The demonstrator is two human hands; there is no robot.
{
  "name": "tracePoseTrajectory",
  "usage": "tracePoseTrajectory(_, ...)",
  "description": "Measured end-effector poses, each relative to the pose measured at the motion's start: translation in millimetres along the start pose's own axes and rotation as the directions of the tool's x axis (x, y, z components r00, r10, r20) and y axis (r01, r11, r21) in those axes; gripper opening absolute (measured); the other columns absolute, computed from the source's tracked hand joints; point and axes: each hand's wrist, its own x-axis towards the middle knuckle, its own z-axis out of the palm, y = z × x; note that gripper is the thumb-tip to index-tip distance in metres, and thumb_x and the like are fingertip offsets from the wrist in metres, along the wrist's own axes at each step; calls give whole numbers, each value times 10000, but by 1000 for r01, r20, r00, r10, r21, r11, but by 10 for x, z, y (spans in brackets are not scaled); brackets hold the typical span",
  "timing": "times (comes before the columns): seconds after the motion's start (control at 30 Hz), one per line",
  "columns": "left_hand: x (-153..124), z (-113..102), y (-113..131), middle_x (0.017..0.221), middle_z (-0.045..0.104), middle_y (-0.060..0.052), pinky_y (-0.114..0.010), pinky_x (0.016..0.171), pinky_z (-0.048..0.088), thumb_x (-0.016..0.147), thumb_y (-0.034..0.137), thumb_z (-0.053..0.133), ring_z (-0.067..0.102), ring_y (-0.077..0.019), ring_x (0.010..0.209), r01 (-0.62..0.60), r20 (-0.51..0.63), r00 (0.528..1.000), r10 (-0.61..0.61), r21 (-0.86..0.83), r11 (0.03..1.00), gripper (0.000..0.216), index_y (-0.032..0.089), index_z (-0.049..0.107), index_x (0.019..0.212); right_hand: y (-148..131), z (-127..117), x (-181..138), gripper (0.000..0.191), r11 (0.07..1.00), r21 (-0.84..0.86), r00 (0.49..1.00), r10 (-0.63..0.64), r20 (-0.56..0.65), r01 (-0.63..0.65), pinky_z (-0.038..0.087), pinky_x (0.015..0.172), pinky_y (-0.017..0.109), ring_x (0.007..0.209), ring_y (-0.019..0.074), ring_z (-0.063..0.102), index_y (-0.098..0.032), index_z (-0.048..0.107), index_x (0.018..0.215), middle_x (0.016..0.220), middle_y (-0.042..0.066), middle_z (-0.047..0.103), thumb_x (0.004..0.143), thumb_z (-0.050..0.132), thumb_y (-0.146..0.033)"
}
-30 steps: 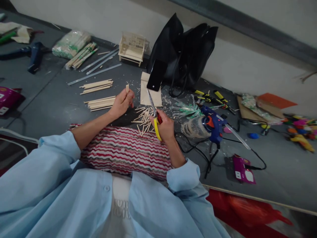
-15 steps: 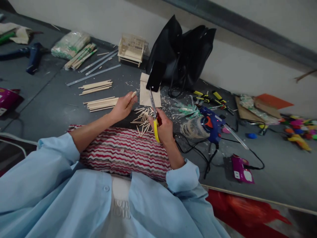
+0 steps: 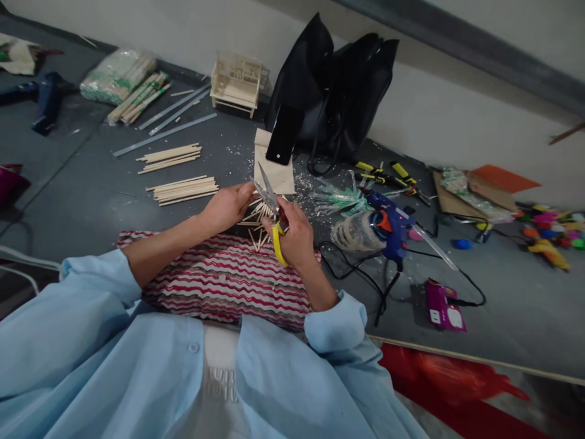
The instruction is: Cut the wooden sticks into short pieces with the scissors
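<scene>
My right hand (image 3: pixel 292 235) grips yellow-and-red-handled scissors (image 3: pixel 270 204), blades open and pointing up and left. My left hand (image 3: pixel 226 206) is closed, pinching a short wooden stick whose end reaches the scissor blades. Both hands meet over a heap of short cut wooden sticks (image 3: pixel 256 221) on the grey floor, just beyond a red-and-white striped cloth (image 3: pixel 219 277) over my lap.
Two bundles of long sticks (image 3: pixel 183 189) lie to the left, with a small wooden model (image 3: pixel 235 82) and packets (image 3: pixel 114 76) further back. A black bag (image 3: pixel 338 91) and propped phone (image 3: pixel 283 134) stand ahead. A blue glue gun (image 3: pixel 388 222), tape roll and cables are at the right.
My left hand has come right and down with the stick until it meets the scissors. The right hand has tilted the scissors left and opened the blades. The view shifted slightly.
</scene>
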Motion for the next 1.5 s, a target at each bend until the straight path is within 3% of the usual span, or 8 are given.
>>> tracePoseTrajectory(0.63,-7,-11,87,737,631,-49,-240,571,374,930,256,473,585,-155,616,46,31,998,-48,38,998,113,179,554,920,-13,23,-10,445,999,-50,1000,4,10,-3,495,907,360,1016,237,596,-193,549,1310,1080,113,641,910,544,-388)
tracePoseTrajectory(0.9,3,-39,142,727,633,-69,-265,549,351,939,240,435,608,-179,613,69,87,993,-83,159,985,142,170,550,895,64,88,-21,406,999,-37,1000,12,15,-12,490,959,371,1083,238,605,-206,551,1295,1163,105,660,917,510,-347)
tracePoseTrajectory(1.33,-29,-88,105,782,665,-90,-264,592,398,961,286,409,640,-198,673,70,169,980,-104,196,978,221,141,569,1007,155,134,-35,429,999,-46,998,-13,59,16,515,885,345,1035,237,632,-166,548,1292,1176,117,675,873,473,-222)
tracePoseTrajectory(1.4,-33,-88,94,808,672,-81,-255,605,406,970,296,400,645,-192,705,61,124,989,-76,116,991,239,141,558,1062,163,136,-36,425,1000,-19,999,1,53,0,511,884,334,1026,228,635,-156,548,1293,1172,117,679,881,475,-233)
tracePoseTrajectory(1.5,-33,-82,89,840,676,-61,-234,643,423,977,308,405,642,-166,759,-7,-45,999,5,-45,999,242,151,559,1076,164,125,-34,412,999,20,999,29,35,-30,505,870,310,974,204,645,-149,552,1289,1132,108,694,897,481,-251)
